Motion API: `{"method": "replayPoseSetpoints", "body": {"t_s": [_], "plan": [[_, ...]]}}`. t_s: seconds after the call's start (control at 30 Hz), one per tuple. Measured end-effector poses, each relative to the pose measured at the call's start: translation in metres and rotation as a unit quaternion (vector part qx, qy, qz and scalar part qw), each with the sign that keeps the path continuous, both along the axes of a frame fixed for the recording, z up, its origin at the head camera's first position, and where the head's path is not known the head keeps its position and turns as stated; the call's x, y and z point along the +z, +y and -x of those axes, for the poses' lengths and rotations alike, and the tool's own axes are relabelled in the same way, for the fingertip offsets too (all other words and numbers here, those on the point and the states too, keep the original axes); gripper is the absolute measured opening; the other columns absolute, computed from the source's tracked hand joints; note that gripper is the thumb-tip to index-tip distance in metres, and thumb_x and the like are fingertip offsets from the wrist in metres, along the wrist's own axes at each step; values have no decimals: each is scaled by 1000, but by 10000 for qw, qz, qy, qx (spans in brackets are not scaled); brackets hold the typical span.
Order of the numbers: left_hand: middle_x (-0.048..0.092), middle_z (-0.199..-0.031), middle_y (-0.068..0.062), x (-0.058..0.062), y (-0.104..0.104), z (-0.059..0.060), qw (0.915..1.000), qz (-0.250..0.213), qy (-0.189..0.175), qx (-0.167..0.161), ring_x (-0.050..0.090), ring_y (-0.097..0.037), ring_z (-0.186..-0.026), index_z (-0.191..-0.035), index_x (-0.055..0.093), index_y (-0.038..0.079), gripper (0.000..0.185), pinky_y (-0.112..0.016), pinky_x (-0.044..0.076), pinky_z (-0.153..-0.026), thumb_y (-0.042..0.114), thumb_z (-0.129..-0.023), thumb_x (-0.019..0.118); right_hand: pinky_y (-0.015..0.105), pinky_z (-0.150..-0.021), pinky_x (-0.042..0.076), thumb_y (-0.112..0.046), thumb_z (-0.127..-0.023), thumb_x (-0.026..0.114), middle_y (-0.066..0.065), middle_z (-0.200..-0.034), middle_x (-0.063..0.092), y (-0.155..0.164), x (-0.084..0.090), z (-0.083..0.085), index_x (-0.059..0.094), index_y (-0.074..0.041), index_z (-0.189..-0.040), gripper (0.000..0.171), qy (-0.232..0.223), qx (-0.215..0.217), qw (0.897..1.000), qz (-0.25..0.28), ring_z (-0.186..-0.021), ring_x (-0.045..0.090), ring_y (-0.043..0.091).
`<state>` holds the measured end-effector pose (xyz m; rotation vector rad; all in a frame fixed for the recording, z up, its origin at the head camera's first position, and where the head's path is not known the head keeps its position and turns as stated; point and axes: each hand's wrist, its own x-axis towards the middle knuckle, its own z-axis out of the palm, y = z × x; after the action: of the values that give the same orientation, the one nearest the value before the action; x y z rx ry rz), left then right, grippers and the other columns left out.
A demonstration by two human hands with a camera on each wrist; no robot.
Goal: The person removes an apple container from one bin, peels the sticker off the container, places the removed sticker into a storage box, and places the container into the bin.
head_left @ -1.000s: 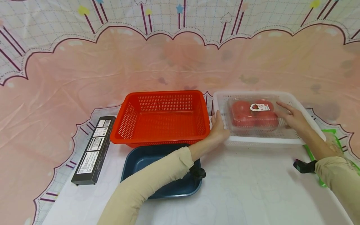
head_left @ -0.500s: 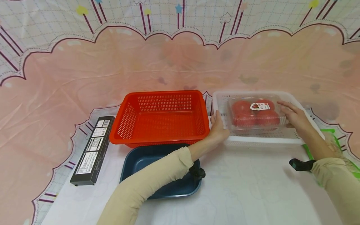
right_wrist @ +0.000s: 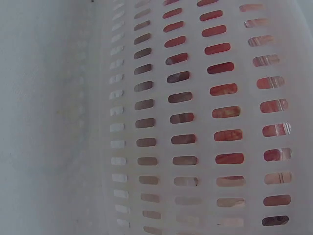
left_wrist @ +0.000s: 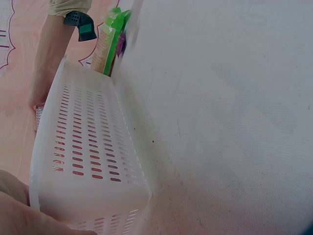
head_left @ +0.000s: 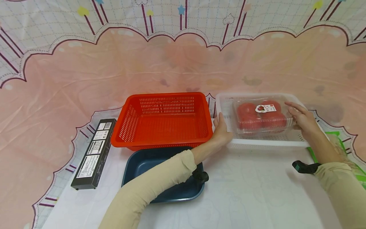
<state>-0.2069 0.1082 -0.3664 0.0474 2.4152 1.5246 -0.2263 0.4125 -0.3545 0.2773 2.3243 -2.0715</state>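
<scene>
A clear plastic box of tomatoes (head_left: 248, 122) with a white label lies in the white basket (head_left: 266, 143) at the right, its right end slightly raised. My right hand (head_left: 306, 120) grips that right end, fingers on top and thumb lower down. At the basket's left end my left hand (head_left: 221, 135) holds the wall, fingers pointing away from me. In the left wrist view part of the left hand (left_wrist: 24, 215) lies against the basket's end (left_wrist: 93, 196). Through the slots in the right wrist view, red tomatoes (right_wrist: 229, 134) show behind the basket wall (right_wrist: 156, 112).
An empty red basket (head_left: 168, 127) stands left of the white one. In front of it is a dark blue tray (head_left: 177, 194), partly under my left arm. A long black box (head_left: 94, 152) lies at the far left. A green-edged bag (head_left: 337, 136) lies right of the white basket.
My right hand has closed further around the box's right end. The tomato box has shifted slightly right and its right end has tilted up. My left hand stays at the basket.
</scene>
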Motion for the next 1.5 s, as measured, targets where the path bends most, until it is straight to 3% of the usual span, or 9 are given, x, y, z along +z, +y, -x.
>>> {"method": "replayPoseSetpoints", "body": {"t_s": [0.17,0.37,0.67,0.87,1.07,1.3,1.5], "plan": [[0,-163,0,1,0,0,10000,-75,18,-2,22,-22,-145,-157,-1,21,97,-38,29,-116,-4,-86,60,20,-43,33,-31,-96,57,-13,-69,43,0,0,-1,64,-42,-112,20,162,-60,9989,437,-56,37,3],[-2,-164,2,1,-2,0,10000,-1,-9,-13,18,-21,-148,-157,-3,22,99,-38,29,-116,-5,-85,60,20,-45,34,-40,-93,59,-14,-71,42,0,1,-3,60,-42,-121,28,205,-138,9997,-40,-57,36,3],[-3,-164,2,1,-2,-1,10000,26,-30,-9,18,-21,-148,-157,-3,23,100,-38,31,-115,-4,-85,60,20,-49,40,-41,-93,58,-13,-83,43,1,1,-4,57,-40,-129,36,214,-130,9994,-235,-60,39,2],[-3,-164,3,1,-2,0,10000,73,-53,-9,15,-21,-149,-157,-3,24,100,-38,33,-115,-4,-85,60,20,-46,40,-34,-92,61,-13,-79,47,1,4,-6,66,-40,-116,25,270,-158,9986,437,-56,41,3],[-5,-164,3,1,-2,0,10000,20,-84,-21,12,-20,-150,-157,-4,24,101,-39,29,-116,-5,-84,59,22,-45,45,-27,-91,64,-10,-73,56,1,8,-8,72,-36,-106,19,221,-204,9899,1384,-51,53,6],[-6,-164,3,2,-1,-1,9999,-33,-101,-36,10,-20,-151,-157,-4,24,100,-39,25,-118,-5,-84,59,23,-44,47,-27,-89,66,-9,-68,56,1,9,-10,74,-35,-104,18,203,-374,9872,1540,-47,54,7],[-1,-163,0,3,-1,1,9999,-147,-16,-5,19,-22,-146,-157,-2,20,98,-37,30,-116,-8,-85,57,25,-45,49,-25,-89,67,-7,-67,60,0,9,-12,74,-32,-105,19,206,-324,9801,1946,-47,58,9]]}}
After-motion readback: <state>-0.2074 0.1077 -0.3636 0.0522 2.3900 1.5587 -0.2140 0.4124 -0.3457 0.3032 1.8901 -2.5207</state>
